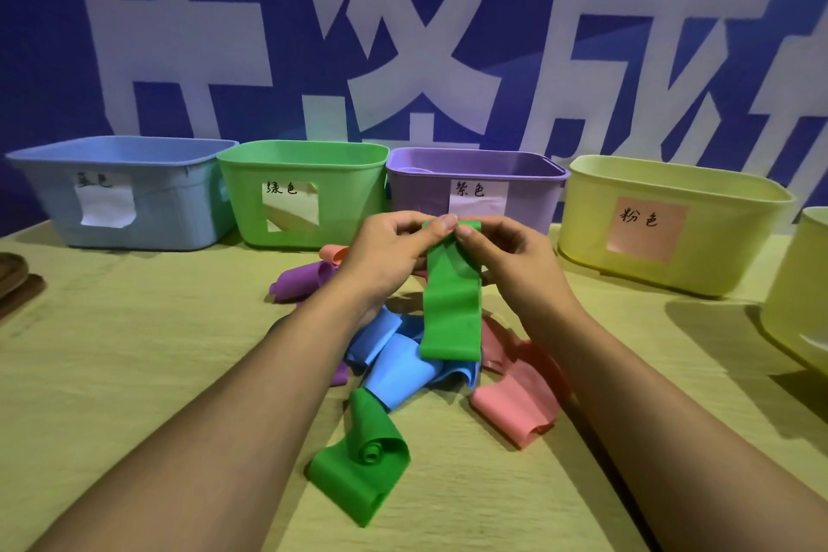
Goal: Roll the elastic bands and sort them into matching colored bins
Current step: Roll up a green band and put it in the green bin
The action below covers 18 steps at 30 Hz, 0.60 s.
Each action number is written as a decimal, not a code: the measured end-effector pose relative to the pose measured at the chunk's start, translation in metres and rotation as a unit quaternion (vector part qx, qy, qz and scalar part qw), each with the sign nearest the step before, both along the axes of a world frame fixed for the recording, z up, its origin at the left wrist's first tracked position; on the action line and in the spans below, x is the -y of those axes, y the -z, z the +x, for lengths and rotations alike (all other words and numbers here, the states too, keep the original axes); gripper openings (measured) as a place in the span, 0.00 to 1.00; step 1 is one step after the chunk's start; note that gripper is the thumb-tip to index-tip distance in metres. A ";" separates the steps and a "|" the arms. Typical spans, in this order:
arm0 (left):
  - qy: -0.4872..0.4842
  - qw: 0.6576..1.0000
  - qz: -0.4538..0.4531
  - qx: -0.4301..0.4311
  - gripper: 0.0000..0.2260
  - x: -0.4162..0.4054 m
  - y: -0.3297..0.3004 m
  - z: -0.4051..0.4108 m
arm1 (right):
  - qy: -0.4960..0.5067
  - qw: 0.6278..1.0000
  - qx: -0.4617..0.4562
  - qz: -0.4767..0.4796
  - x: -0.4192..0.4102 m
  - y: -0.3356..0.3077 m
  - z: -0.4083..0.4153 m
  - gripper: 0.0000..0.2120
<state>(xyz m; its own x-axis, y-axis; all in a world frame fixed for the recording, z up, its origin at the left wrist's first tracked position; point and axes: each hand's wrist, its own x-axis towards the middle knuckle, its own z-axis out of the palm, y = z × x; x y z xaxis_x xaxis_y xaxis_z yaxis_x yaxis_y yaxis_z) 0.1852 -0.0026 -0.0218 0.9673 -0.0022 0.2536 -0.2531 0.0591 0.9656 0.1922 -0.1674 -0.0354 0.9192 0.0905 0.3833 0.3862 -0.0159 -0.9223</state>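
Note:
A green elastic band [451, 309] hangs above the pile; my left hand [390, 251] and my right hand [511, 258] both pinch its top end, which is curled over. Below lie loose bands: a second green one [363, 462] partly curled, blue ones [398, 365], pink ones [519, 399] and a purple one [300, 282]. At the back stand a blue bin [49, 188], a green bin [251, 202], a purple bin [421, 193] and a yellow bin [587, 220] with a pink label.
Another yellow bin [797, 305] is cut off at the right edge. A dark brown object [13, 278] lies at the left edge. The yellow-green tablecloth [134, 350] covers the table; a blue banner hangs behind the bins.

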 end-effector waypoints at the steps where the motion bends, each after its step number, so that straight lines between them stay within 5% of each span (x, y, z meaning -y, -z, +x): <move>1: 0.001 1.000 -0.001 0.004 0.07 0.000 0.000 0.000 | 0.006 1.000 -0.007 -0.006 0.000 -0.001 -0.002 0.10; 8: 0.011 1.000 0.005 0.022 0.03 0.002 -0.003 -0.005 | 0.074 0.995 -0.044 -0.052 0.001 -0.005 -0.005 0.28; 18: 0.028 0.999 0.010 0.035 0.09 0.001 -0.002 -0.005 | 0.071 0.997 -0.019 -0.031 0.001 -0.004 -0.002 0.20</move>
